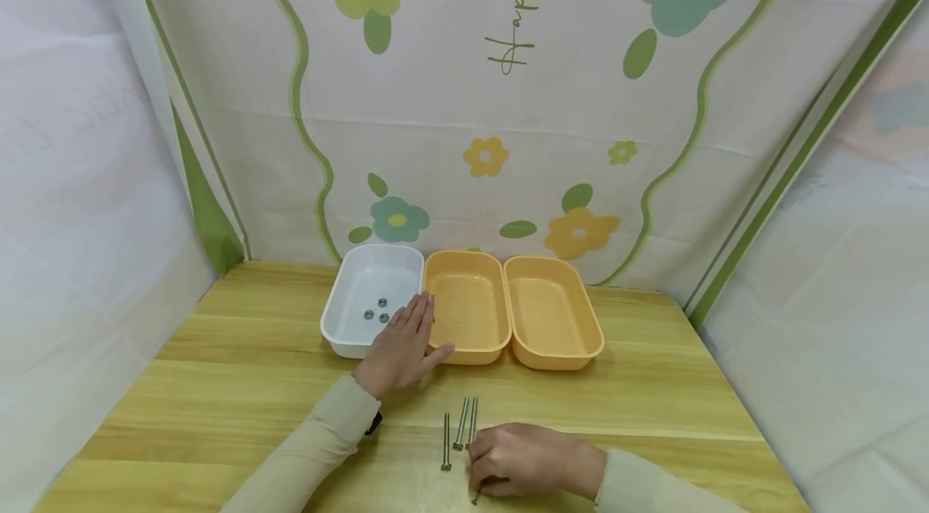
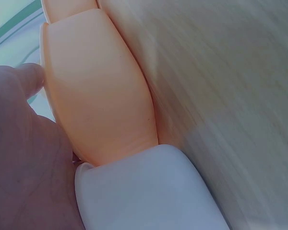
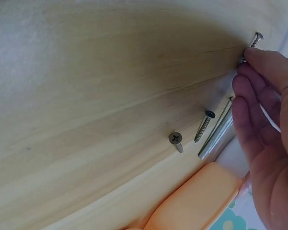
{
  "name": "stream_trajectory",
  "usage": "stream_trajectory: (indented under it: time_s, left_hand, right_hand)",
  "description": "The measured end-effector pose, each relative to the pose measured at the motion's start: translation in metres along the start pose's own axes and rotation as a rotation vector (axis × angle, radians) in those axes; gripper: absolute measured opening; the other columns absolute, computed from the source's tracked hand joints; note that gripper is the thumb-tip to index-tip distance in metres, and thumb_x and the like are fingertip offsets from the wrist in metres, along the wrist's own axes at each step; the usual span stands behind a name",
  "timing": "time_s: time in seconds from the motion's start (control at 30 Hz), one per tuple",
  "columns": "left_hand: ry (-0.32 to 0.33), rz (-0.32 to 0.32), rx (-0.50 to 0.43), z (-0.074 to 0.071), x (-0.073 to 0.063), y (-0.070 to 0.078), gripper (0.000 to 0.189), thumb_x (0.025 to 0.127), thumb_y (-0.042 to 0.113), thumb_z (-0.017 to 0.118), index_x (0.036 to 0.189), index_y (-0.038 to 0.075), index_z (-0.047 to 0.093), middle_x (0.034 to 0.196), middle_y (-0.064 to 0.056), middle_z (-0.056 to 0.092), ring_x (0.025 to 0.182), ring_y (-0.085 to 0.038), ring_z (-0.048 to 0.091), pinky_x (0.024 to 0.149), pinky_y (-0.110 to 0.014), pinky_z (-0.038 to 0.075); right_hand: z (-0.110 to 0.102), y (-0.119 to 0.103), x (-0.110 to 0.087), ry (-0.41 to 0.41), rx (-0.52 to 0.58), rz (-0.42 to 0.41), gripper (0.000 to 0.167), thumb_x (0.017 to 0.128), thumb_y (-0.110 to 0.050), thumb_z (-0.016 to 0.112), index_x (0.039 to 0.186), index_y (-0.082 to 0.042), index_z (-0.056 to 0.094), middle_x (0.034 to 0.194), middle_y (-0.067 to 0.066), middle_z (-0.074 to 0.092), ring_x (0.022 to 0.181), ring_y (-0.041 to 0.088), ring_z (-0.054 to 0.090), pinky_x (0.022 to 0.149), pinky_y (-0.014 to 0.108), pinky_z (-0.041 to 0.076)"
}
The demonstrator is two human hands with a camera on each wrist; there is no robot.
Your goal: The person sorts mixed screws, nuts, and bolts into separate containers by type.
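My left hand [image 1: 401, 344] lies with straight fingers over the adjoining rims of the white tray [image 1: 341, 342] and the middle yellow tray [image 1: 468, 319]; its thumb reaches the yellow tray's near rim. Three hex nuts [image 1: 382, 303] lie in the white tray. Above the table, my right hand [image 1: 530, 460] pinches a small screw [image 3: 257, 38] between thumb and fingertips. Long bolts [image 1: 446, 442] lie on the table left of that hand. In the right wrist view, two loose screws [image 3: 175, 139] are near the bolts, one with a cross-slot head; in the head view the hand hides them.
A second yellow tray [image 1: 555, 311] stands at the right end of the row. The wooden table [image 1: 218, 408] runs back to a flower-printed cloth [image 1: 464, 93], with more cloth walls at both sides.
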State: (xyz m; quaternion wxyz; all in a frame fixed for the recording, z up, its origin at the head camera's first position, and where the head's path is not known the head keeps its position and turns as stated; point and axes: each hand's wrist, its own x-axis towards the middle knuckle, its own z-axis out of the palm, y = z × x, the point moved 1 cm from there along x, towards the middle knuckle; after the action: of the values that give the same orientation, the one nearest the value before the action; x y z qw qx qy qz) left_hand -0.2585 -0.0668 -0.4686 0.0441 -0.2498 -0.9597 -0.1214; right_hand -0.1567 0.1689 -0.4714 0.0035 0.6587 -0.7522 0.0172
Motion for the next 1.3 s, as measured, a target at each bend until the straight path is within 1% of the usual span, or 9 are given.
stream_trajectory:
  time_s: [0.1,0.23,0.33,0.43,0.6,0.7,0.9,1.13,1.3]
  left_hand:
    - [-0.009,-0.003,0.005,-0.001,0.000,0.000,0.087,0.109,0.057,0.044,0.162,-0.011,0.028,0.173,-0.028,0.024,0.162,-0.041,0.026,0.130,-0.055,0.031]
    - [-0.007,0.002,-0.011,0.000,0.000,0.000,0.088,0.109,0.057,0.045,0.162,-0.011,0.028,0.172,-0.028,0.024,0.161,-0.042,0.027,0.129,-0.055,0.032]
    - [-0.013,-0.002,-0.001,0.002,0.000,-0.001,0.089,0.109,0.059,0.044,0.162,-0.010,0.026,0.173,-0.027,0.023,0.162,-0.041,0.025,0.130,-0.055,0.031]
    - [-0.018,-0.005,0.022,0.003,0.001,-0.001,0.091,0.109,0.061,0.041,0.163,-0.009,0.025,0.174,-0.026,0.021,0.163,-0.039,0.023,0.131,-0.054,0.030]
    - [-0.009,0.002,0.024,0.003,0.002,-0.002,0.090,0.109,0.061,0.041,0.163,-0.010,0.026,0.174,-0.026,0.021,0.163,-0.040,0.024,0.130,-0.054,0.031]
    - [-0.012,0.002,0.030,0.004,0.002,-0.002,0.091,0.109,0.062,0.040,0.163,-0.009,0.025,0.174,-0.026,0.021,0.163,-0.040,0.024,0.130,-0.054,0.030]
    - [-0.012,0.005,0.033,0.002,0.001,-0.001,0.091,0.109,0.062,0.039,0.163,-0.009,0.024,0.174,-0.026,0.020,0.163,-0.040,0.024,0.130,-0.054,0.031]
    - [-0.016,0.004,0.042,0.003,0.001,-0.001,0.091,0.109,0.062,0.040,0.163,-0.010,0.025,0.174,-0.026,0.021,0.163,-0.040,0.024,0.130,-0.053,0.031]
    - [-0.023,0.002,0.037,0.002,0.001,-0.001,0.091,0.109,0.062,0.040,0.163,-0.010,0.025,0.174,-0.026,0.021,0.163,-0.040,0.024,0.130,-0.053,0.031]
  right_hand:
    - [0.001,0.000,0.000,-0.009,0.009,0.023,0.007,0.096,-0.019,0.077,0.098,-0.024,0.080,0.096,-0.017,0.072,0.090,-0.009,0.062,0.088,-0.002,0.044]
    - [0.001,0.002,-0.003,-0.015,0.035,0.083,0.007,0.090,-0.018,0.078,0.092,-0.024,0.076,0.086,-0.019,0.066,0.077,-0.014,0.048,0.076,-0.004,0.037]
    - [-0.004,0.008,-0.006,-0.010,0.073,0.144,0.010,0.086,-0.017,0.078,0.087,-0.024,0.072,0.081,-0.020,0.059,0.073,-0.013,0.039,0.069,-0.002,0.032]
    - [-0.013,0.015,-0.010,0.010,0.117,0.194,0.013,0.084,-0.014,0.078,0.084,-0.023,0.069,0.080,-0.018,0.057,0.072,-0.013,0.038,0.067,-0.002,0.032]
    - [-0.031,0.024,-0.015,0.045,0.132,0.243,0.015,0.082,-0.010,0.078,0.080,-0.019,0.067,0.078,-0.014,0.059,0.072,-0.012,0.040,0.065,-0.001,0.034]
    - [-0.042,0.030,-0.016,0.047,0.138,0.268,0.014,0.083,-0.009,0.077,0.081,-0.018,0.067,0.080,-0.012,0.064,0.073,-0.011,0.046,0.067,0.000,0.038]
    - [-0.060,0.043,-0.018,0.042,0.071,0.310,0.013,0.086,-0.011,0.077,0.082,-0.019,0.068,0.084,-0.012,0.068,0.077,-0.009,0.053,0.068,0.002,0.044]
    - [-0.078,0.058,-0.015,0.076,-0.019,0.322,0.010,0.086,-0.011,0.077,0.083,-0.018,0.070,0.085,-0.010,0.071,0.076,-0.006,0.058,0.069,0.006,0.049]
    - [-0.089,0.068,-0.009,0.107,-0.053,0.333,0.011,0.086,-0.010,0.076,0.082,-0.017,0.068,0.082,-0.009,0.069,0.072,-0.005,0.055,0.067,0.008,0.049]
